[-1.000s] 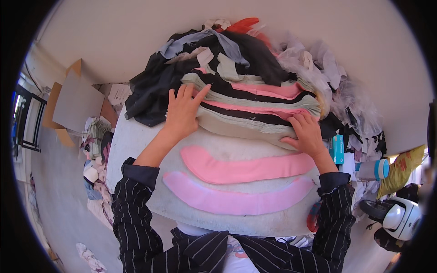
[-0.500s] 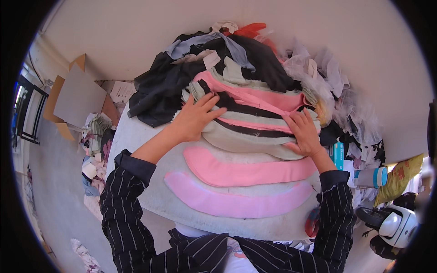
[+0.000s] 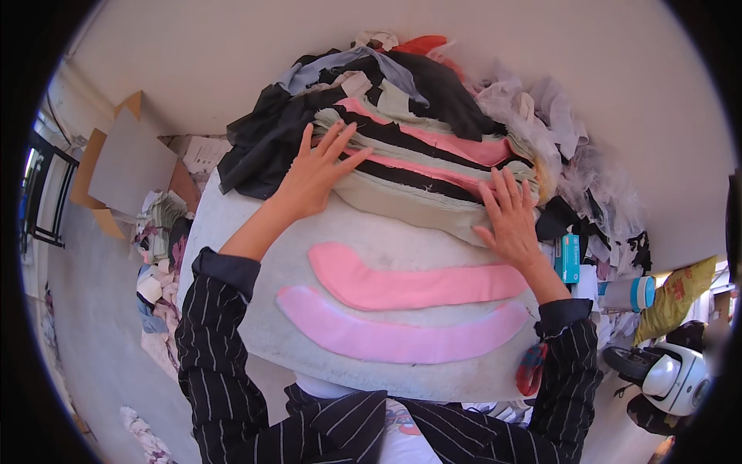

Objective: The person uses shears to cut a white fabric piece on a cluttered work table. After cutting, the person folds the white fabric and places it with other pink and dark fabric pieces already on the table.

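Note:
A thick stack of cut fabric strips (image 3: 402,203) in grey-green, black and pink lies at the middle of the table. My left hand (image 3: 315,172) rests on its left end, fingers spread. At the right end my right hand (image 3: 512,218) lies against the layers, fingers apart and stretched out. Neither hand grips anything. Nearer to me, a curved pink fabric piece (image 3: 417,286) lies flat on the table. Just in front of it is a curved lilac fabric piece (image 3: 402,339), also flat.
Dark cloth (image 3: 263,147) heaps up behind the stack, with clear plastic bags (image 3: 541,116) to its right. The pale table (image 3: 255,309) has a red roundish object (image 3: 531,370) near its front right. A blue box (image 3: 569,259) and cardboard box (image 3: 131,170) stand at the sides.
Both hands have shifted slightly away from me, the left also outward. The stack's layers have been pushed back, and its upper strips show more black between the pink and grey-green.

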The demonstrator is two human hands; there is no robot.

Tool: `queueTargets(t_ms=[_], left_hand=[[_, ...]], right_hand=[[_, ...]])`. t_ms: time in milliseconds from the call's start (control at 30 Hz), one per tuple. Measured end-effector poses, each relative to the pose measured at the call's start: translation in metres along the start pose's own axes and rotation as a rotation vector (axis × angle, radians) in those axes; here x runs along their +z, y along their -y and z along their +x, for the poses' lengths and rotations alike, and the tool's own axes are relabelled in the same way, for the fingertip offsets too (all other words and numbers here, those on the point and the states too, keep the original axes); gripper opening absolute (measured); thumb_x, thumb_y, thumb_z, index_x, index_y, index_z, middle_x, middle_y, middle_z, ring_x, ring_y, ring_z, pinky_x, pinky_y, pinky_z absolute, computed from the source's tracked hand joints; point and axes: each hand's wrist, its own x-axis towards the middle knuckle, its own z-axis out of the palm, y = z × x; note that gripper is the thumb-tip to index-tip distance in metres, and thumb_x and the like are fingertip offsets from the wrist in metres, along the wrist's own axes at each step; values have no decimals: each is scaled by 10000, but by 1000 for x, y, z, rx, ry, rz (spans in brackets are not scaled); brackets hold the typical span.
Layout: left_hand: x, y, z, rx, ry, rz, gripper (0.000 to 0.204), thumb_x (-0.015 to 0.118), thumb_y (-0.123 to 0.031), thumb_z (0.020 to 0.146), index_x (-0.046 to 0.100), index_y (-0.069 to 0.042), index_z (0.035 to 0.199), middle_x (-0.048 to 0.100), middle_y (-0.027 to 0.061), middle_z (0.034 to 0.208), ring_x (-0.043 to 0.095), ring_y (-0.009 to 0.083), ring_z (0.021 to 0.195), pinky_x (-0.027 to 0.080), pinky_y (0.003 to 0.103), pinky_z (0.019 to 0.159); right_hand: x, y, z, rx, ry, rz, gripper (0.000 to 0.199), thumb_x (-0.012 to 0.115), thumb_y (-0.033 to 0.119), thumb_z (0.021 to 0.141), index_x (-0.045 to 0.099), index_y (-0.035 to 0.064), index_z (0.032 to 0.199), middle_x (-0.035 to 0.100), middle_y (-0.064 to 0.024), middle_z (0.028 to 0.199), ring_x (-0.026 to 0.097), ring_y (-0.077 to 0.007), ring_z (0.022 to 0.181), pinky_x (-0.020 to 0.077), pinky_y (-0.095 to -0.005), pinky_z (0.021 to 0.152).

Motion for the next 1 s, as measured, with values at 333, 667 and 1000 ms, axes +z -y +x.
queueTargets(t_ms=[333, 667, 1000], left_hand=[[56, 13, 19, 10, -135, -128, 608, 446, -556, 924, 436, -248, 1448, 226, 86, 1582, 180, 300, 1462, 84, 600, 1145], [37, 13, 10, 56, -198, -75, 663, 448, -582, 929, 350, -242, 1489, 214, 87, 1586, 195, 263, 1462, 87, 534, 1172], [4, -64, -117, 188, 173, -419, 559, 440, -445, 965, 376, -219, 1472, 237, 89, 1577, 204, 272, 1459, 82, 535, 1181]], right_hand=[[21, -36, 29, -189, 37, 65, 728, 529, 485, 835, 384, 165, 1472, 296, -143, 1539, 205, -330, 1449, 91, -546, 1155], [8, -22, 20, -129, 75, 2, 686, 504, 434, 878, 353, 158, 1488, 225, -138, 1571, 158, -325, 1464, 83, -509, 1172], [-44, 79, -36, -334, 192, 286, 569, 520, 400, 911, 446, 154, 1419, 334, -148, 1520, 234, -354, 1438, 157, -533, 1163]])
